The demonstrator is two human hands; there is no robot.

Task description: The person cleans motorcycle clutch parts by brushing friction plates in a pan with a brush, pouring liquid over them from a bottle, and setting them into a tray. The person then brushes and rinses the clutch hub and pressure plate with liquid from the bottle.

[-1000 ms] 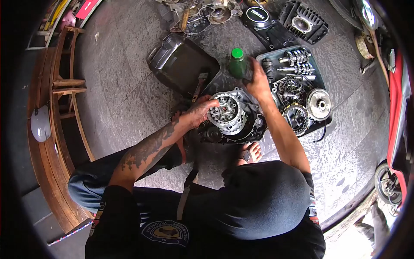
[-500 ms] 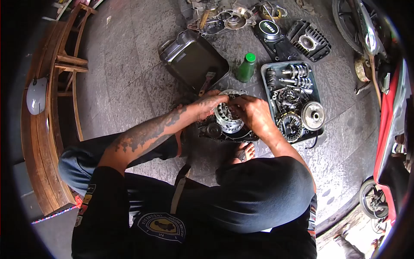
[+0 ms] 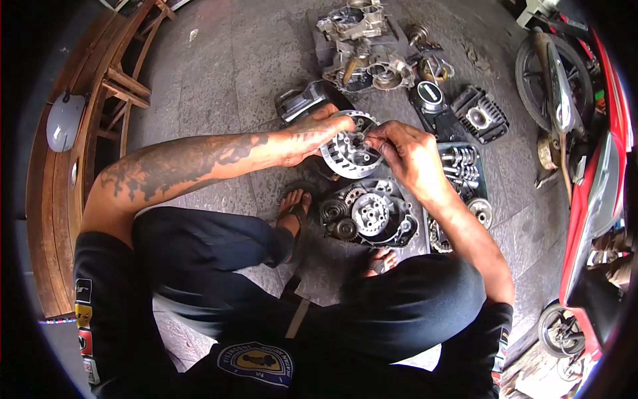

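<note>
My left hand (image 3: 319, 135) grips a round, slotted silver clutch hub (image 3: 347, 163) by its left rim, fingers wrapped round the edge. The hub is lifted and tilted, with its inner posts facing me. The thumb and fingers of my right hand (image 3: 407, 151) are pinched together at the hub's right inner side; their tips partly cover its centre. Just below, between my feet, lies an engine crankcase (image 3: 397, 214). Inside it are a pale round clutch part with holes (image 3: 370, 214) and dark gears (image 3: 339, 216) on the left.
A tray (image 3: 477, 151) of shafts and gears is partly behind my right forearm. Farther off lie a black YAMAHA cover (image 3: 430, 97), a finned cylinder (image 3: 480, 116), casings (image 3: 379, 63) and a black pan (image 3: 302, 100). A wooden bench (image 3: 50, 219) stands left, a red motorcycle (image 3: 591, 193) right.
Both hands have raised the clutch hub off the crankcase and moved it away from me, uncovering the parts inside. My view has shifted; the green bottle no longer shows.
</note>
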